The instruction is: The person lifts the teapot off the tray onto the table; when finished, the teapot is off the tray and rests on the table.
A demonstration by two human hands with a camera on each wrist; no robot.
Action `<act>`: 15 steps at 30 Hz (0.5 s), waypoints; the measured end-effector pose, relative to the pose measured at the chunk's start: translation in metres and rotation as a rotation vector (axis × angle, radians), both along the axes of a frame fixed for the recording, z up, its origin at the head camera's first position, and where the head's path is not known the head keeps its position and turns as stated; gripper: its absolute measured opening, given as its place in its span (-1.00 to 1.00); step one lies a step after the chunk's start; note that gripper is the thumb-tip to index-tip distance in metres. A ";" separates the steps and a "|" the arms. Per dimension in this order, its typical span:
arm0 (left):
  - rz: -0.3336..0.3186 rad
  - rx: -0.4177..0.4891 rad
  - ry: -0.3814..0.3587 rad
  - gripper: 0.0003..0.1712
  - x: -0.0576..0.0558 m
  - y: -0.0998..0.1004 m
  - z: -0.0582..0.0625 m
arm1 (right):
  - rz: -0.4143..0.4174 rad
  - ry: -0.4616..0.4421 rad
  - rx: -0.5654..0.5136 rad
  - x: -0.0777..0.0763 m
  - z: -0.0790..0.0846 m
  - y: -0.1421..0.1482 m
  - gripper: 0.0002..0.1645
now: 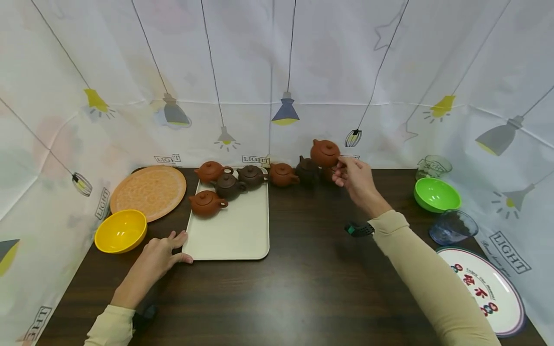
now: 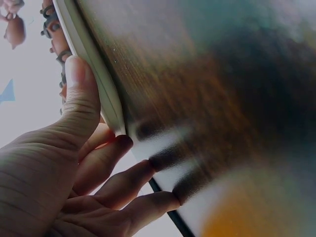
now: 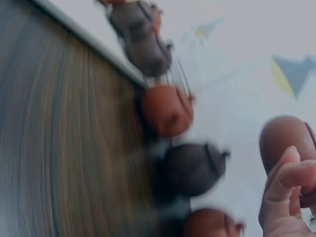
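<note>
Teapots: 8 being counted, 5 reddish-brown, 3 dark.
Lifted teapot (image 1: 324, 153): 1, reddish-brown, being held above the row at the far edge of the table (image 1: 311, 293), clear of the tabletop.
Right hand (image 1: 357, 182): lifted teapot being pinched between thumb and fingers on its handle side.
Left hand (image 1: 162, 252): fingers being kept spread, thumb being pressed to the near-left corner of the tray (image 1: 233, 235), other fingertips being rested on the table.
On tray: 4 teapots being carried at the far and left part, 2 reddish-brown (image 1: 207, 203) and 2 dark (image 1: 228, 186).
Row right of tray: 3 being lined up, reddish-brown (image 1: 283, 175), dark (image 1: 308, 171), reddish-brown (image 3: 206, 223); last one being partly hidden in the head view.
Bowls: 2, yellow (image 1: 121, 231) being seen left, green (image 1: 437, 195) right.
Cups: 2, clear (image 1: 434, 166) and bluish (image 1: 453, 227), being seen right.
Oval plate (image 1: 497, 298): 1, being placed near-right.
Orange disc (image 1: 149, 192): 1, being seen just beside the yellow bowl.
</note>
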State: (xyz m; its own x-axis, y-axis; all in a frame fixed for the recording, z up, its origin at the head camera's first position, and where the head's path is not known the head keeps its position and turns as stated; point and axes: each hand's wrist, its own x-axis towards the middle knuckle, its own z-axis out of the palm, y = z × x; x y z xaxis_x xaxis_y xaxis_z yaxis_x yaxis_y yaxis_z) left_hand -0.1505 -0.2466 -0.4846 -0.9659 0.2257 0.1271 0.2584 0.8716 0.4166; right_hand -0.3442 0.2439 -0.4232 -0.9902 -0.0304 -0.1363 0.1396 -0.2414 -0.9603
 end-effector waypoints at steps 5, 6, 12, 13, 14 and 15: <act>0.005 -0.005 0.000 -0.21 0.000 0.000 0.001 | -0.192 -0.059 -0.049 -0.009 -0.016 0.042 -0.68; 0.007 -0.004 -0.001 -0.21 0.000 0.000 0.001 | -0.228 -0.077 -0.048 -0.010 -0.020 0.048 -0.67; 0.007 0.002 -0.012 -0.23 0.000 0.000 0.000 | -0.362 -0.200 -0.038 -0.011 -0.045 0.069 -0.66; 0.007 0.004 -0.014 -0.23 0.000 0.000 0.000 | -0.371 -0.214 -0.036 -0.011 -0.048 0.070 -0.67; 0.006 0.004 -0.015 -0.23 0.000 0.000 0.000 | -0.374 -0.225 -0.034 -0.011 -0.050 0.071 -0.67; 0.007 0.002 -0.014 -0.22 -0.001 0.000 0.000 | -0.376 -0.233 -0.030 -0.011 -0.053 0.072 -0.68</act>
